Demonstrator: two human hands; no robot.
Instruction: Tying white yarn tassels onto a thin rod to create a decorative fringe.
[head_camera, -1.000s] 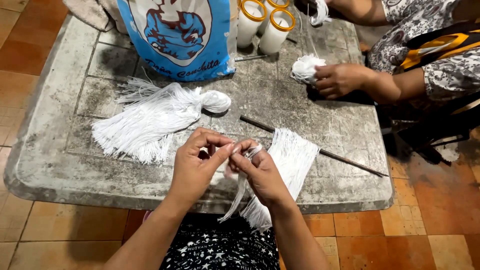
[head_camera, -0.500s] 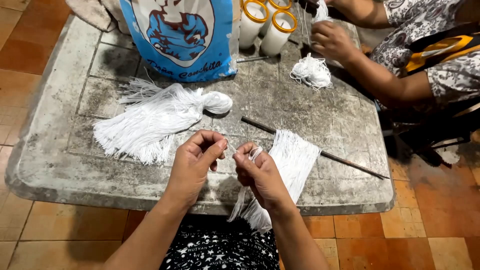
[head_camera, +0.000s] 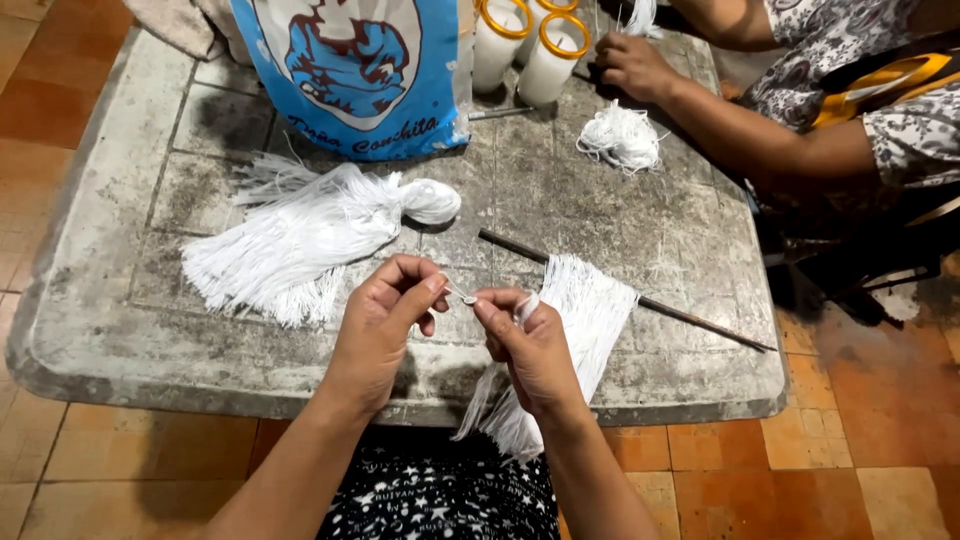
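My left hand (head_camera: 385, 325) and my right hand (head_camera: 525, 345) meet over the near edge of a worn stone table (head_camera: 130, 330), both pinching a short piece of white thread (head_camera: 462, 297) between thumb and finger. A flat bundle of white threads (head_camera: 585, 320) lies under my right hand and hangs over the table's edge. It is draped over a thin dark stick (head_camera: 690, 315). A larger tied bundle of white threads (head_camera: 300, 235) lies to the left of my hands.
A blue and white plastic bag (head_camera: 355, 70) stands at the back. Two white candles with orange rims (head_camera: 525, 45) stand beside it. Another person's hand (head_camera: 635, 65) rests at the back right near a loose tangle of thread (head_camera: 620, 135). Orange floor tiles surround the table.
My hands have drawn a little apart with the thread stretched between them. The other person's hand moved from the tangle of thread toward the far edge, leaving the tangle on the table.
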